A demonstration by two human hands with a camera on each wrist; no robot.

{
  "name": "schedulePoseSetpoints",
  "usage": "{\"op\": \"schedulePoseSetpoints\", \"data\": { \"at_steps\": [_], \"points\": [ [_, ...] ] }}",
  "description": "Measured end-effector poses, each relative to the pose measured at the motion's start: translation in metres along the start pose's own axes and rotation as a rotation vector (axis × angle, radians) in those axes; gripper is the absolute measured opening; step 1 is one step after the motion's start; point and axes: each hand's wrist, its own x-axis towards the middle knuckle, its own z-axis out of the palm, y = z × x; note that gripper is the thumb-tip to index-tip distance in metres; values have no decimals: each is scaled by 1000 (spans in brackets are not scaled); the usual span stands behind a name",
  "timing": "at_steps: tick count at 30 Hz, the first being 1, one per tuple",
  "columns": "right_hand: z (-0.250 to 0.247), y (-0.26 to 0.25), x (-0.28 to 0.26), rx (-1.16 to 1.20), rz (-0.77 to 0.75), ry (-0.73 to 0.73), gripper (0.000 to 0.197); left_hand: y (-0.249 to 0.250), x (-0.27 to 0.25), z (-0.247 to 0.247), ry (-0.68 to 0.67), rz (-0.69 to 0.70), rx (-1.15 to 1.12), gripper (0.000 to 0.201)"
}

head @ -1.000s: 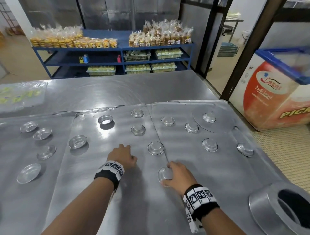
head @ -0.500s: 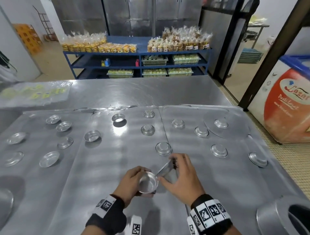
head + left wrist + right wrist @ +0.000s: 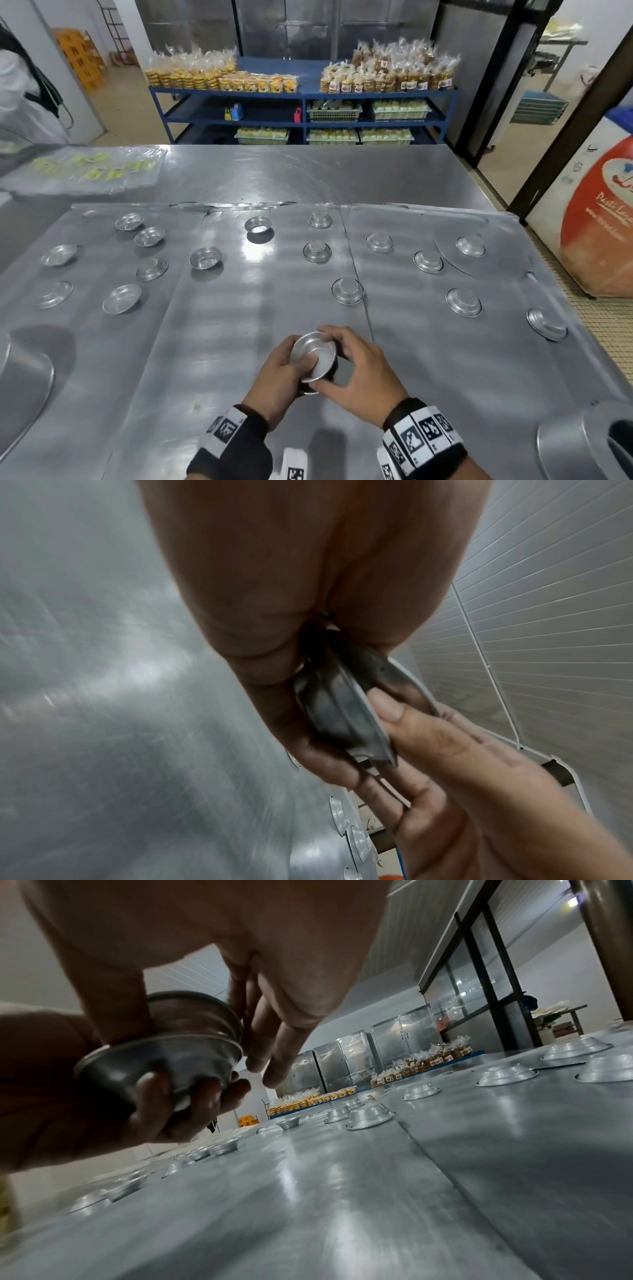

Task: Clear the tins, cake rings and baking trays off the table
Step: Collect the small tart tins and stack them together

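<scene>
Just above the near tray, both hands meet over two small silver tins (image 3: 313, 354). My left hand (image 3: 281, 371) cups the lower tin (image 3: 185, 1056) from below, its fingers (image 3: 205, 1093) curled under the base. My right hand (image 3: 358, 368) pinches the upper tin (image 3: 192, 1010), which lies mouth-down on the lower one, thumb near and fingers far. In the left wrist view the two tins (image 3: 332, 715) sit at an angle with the right hand's fingers (image 3: 428, 737) against their rims. Several more tins stand on the flat baking trays (image 3: 239, 342); the nearest (image 3: 347, 290) lies just beyond my hands.
A cake ring (image 3: 582, 448) sits at the table's near right corner and a large round pan (image 3: 24, 377) at the near left. A plastic sheet (image 3: 92, 171) lies far left. Beyond the table is a blue shelf (image 3: 305, 113) of packed goods, and a freezer (image 3: 596, 219) stands on the right.
A second ago each hand was picking up a tin from the tray. Both lifted and came together, and the right hand's tin has turned mouth-down onto the left hand's tin.
</scene>
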Motion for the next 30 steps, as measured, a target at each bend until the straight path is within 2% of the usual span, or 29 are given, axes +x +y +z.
{"op": "schedulePoseSetpoints", "data": {
  "at_steps": [2, 6, 12, 15, 19, 22, 26, 30],
  "points": [
    [0, -1, 3, -14, 19, -65, 68, -2, 1, -4, 3, 15, 1, 27],
    [-2, -3, 12, -23, 32, -191, 71, -5, 3, -14, 10, 52, 15, 43],
    [-8, 10, 34, -25, 68, -357, 72, -10, 11, -30, 92, 86, 36, 36],
    [-13, 30, 56, -195, 117, -313, 69, -9, 13, -36, 108, 88, 55, 23],
    [-14, 53, 90, -470, 160, -127, 60, -8, 15, -41, 122, 76, 74, 23],
    [-13, 63, 117, -568, 205, -20, 60, -8, 17, -44, 140, 65, 79, 22],
    [-11, 76, 147, -657, 322, -30, 77, -6, 21, -48, 160, 55, 84, 22],
    [-10, 88, 163, -679, 420, -71, 81, -5, 23, -54, 184, 44, 92, 24]
  ]
}}
